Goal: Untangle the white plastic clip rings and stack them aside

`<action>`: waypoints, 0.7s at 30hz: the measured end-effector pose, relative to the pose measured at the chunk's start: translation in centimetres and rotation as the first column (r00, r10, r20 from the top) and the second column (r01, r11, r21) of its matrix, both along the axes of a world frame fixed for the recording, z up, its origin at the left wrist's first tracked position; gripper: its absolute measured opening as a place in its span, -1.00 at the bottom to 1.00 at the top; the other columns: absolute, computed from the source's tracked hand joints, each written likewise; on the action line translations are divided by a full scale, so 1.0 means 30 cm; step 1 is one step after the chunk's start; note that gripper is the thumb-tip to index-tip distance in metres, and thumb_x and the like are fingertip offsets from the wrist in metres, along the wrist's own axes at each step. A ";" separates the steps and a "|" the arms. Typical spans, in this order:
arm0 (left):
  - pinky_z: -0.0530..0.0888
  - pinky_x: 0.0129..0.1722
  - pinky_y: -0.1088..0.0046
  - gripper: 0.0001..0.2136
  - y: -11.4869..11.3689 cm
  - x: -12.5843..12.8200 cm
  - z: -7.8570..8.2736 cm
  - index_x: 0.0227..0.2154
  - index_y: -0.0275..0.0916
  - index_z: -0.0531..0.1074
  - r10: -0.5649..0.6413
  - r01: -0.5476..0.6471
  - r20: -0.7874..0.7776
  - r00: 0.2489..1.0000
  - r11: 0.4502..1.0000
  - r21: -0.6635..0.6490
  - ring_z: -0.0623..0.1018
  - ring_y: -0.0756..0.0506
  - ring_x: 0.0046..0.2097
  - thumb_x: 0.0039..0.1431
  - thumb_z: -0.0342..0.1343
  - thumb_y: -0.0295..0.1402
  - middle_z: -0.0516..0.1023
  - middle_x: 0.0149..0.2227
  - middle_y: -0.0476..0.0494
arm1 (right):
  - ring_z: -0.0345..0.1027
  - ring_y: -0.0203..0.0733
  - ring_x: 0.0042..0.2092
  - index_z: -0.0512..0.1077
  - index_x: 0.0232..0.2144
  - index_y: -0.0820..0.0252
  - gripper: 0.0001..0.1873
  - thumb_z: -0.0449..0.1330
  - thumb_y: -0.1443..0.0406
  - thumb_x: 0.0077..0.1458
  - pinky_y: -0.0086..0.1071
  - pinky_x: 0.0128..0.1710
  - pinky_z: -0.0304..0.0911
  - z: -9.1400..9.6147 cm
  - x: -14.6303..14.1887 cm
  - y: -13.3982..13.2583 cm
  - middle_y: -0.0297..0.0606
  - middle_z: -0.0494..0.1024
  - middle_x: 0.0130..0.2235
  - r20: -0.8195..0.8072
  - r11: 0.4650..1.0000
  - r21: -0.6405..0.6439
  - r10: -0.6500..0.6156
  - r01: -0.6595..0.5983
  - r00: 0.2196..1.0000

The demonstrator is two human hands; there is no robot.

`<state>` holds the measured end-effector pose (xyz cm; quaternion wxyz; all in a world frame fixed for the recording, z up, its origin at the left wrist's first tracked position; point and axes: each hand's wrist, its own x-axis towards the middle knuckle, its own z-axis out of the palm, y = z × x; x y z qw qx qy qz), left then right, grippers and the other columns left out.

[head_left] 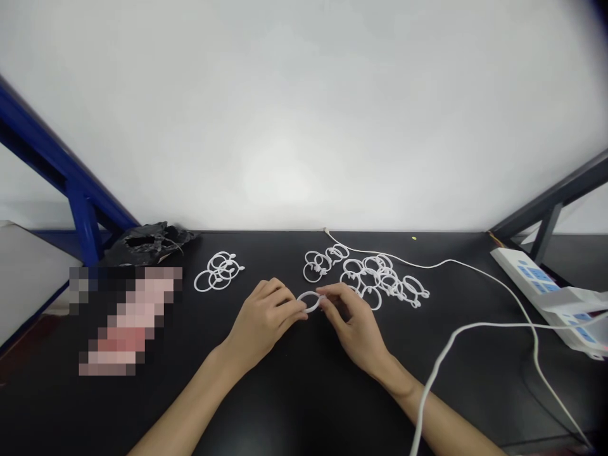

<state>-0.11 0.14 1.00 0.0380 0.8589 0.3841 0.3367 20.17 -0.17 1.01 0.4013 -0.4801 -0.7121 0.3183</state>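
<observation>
Between my two hands, just above the black table (pixel 285 405), is a white plastic ring (pixel 310 294) that looks like a curtain ring. My left hand (pixel 268 310) pinches its left side between thumb and fingers. On the opposite side, the thumb and fingertips of my right hand (pixel 354 323) close on the ring's right edge, where any small eyelet is hidden. Behind my right hand lies a loose pile of similar white rings (pixel 375 269), several with small eyelets. A smaller group of such rings (pixel 219 273) lies beyond my left hand, to the left.
A white power strip (pixel 546 294) lies at the right, with a white cable (pixel 456 335) looping across my right forearm. Another thin cable (pixel 403 261) runs behind the ring pile. Crumpled black plastic (pixel 149 244) sits at the back left by a blue metal frame (pixel 83 215). A blurred patch covers something at left.
</observation>
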 end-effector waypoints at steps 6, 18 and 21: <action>0.38 -0.23 0.34 -0.89 -0.003 -0.004 -0.002 -0.26 -0.13 0.53 0.007 -0.007 -0.027 1.000 1.000 -0.008 0.41 -0.07 -0.25 0.29 0.10 -0.38 0.51 -0.38 -0.04 | 0.47 -0.25 -0.28 0.47 -0.15 0.10 -0.81 0.11 0.25 0.24 -0.34 -0.24 0.41 -0.005 -0.007 0.003 -0.29 0.57 -0.27 0.021 0.998 -0.069 0.007 -0.006 1.000; 0.43 -0.05 0.19 -0.60 -0.012 0.006 0.001 0.05 -0.24 0.35 0.038 -0.042 -0.038 0.999 0.991 -0.125 0.44 -0.17 -0.08 0.22 0.15 -0.16 0.49 -0.07 -0.19 | 0.46 -0.27 -0.31 0.42 -0.25 0.12 -0.90 0.10 0.31 0.25 -0.40 -0.29 0.37 0.011 0.003 -0.012 -0.31 0.55 -0.30 0.100 0.991 -0.001 0.135 -0.135 0.986; 0.43 -0.06 0.19 -0.69 -0.016 0.011 0.002 -0.01 -0.21 0.38 0.012 -0.021 -0.050 0.999 0.984 -0.175 0.45 -0.16 -0.08 0.25 0.12 -0.21 0.52 -0.10 -0.15 | 0.47 -0.27 -0.26 0.42 -0.24 0.11 -0.90 0.09 0.32 0.26 -0.41 -0.26 0.38 0.006 0.003 -0.015 -0.31 0.55 -0.28 0.102 0.987 0.038 0.153 -0.158 0.983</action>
